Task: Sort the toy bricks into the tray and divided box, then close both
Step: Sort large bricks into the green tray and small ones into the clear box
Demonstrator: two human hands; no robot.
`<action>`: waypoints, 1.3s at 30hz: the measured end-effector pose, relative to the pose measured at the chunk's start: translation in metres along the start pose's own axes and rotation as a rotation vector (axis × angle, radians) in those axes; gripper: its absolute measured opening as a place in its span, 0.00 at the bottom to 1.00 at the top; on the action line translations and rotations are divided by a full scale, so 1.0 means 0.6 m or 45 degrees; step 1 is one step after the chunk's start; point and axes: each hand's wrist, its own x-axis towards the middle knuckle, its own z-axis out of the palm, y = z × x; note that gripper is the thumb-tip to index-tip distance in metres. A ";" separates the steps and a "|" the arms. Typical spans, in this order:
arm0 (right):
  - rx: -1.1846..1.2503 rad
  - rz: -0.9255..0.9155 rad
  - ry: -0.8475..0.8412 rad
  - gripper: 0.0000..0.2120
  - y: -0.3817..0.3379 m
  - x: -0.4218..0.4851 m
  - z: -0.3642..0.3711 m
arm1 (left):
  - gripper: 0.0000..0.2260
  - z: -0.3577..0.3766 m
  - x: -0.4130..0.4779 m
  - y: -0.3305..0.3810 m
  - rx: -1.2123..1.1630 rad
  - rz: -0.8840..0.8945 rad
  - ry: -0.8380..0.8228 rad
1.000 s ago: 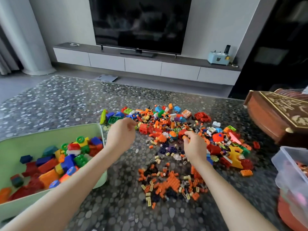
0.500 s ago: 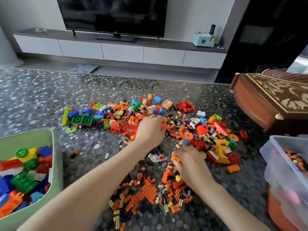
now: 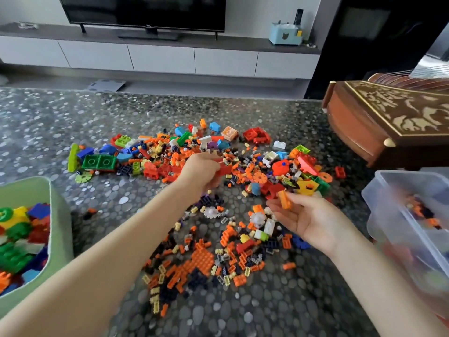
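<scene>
Orange brick (image 3: 284, 200) first: my right hand (image 3: 313, 222) lies palm up, fingers loosely spread, thumb and forefinger pinching that brick at their tips, just above the near right of the pile (image 3: 204, 259). My left hand (image 3: 202, 172) is knuckles up over the pile's middle, fingers curled round what looks like a red brick (image 3: 224, 169); how firm that hold is I cannot tell. The other bricks lie loose on the table (image 3: 97, 117), large ones farther off, small orange and dark ones nearer me. At my left the green tray (image 3: 57, 215) stands open with large bricks in it. At my right the clear box (image 3: 398, 188) is open too, but blurred, so I cannot make out its dividers.

Risks, as I judge them: the orange brick hangs on a tip pinch only, so a quick swing toward the box could flick it out, and it would be lost among like-coloured pieces below. My left forearm passes just beside the small bricks; dragging it low toward the tray could scatter them. The box's near wall stands high beside my right wrist, and a low approach would knock it.

Room: bare table lies between tray and pile and out to the far left. The right is tight, with the wooden case (image 3: 379, 132) near the pile's far corner and just behind the box. The table's far edge is well beyond the pile.
</scene>
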 end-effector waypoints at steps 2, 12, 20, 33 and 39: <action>-0.033 0.090 0.015 0.09 0.002 -0.005 -0.007 | 0.09 -0.008 -0.021 0.008 -0.419 -0.338 -0.151; 0.096 0.067 0.091 0.12 0.003 0.000 -0.002 | 0.11 -0.031 -0.073 -0.014 -0.911 -0.603 -0.362; -2.202 -0.423 0.400 0.22 0.034 0.068 0.052 | 0.09 -0.018 -0.121 -0.017 0.182 -0.075 -0.213; -0.298 0.135 0.043 0.08 -0.012 0.009 -0.006 | 0.11 0.087 -0.129 -0.050 1.220 0.654 -0.221; 0.038 0.211 -0.139 0.11 -0.018 -0.012 -0.047 | 0.17 0.137 -0.116 -0.056 1.453 0.563 -0.190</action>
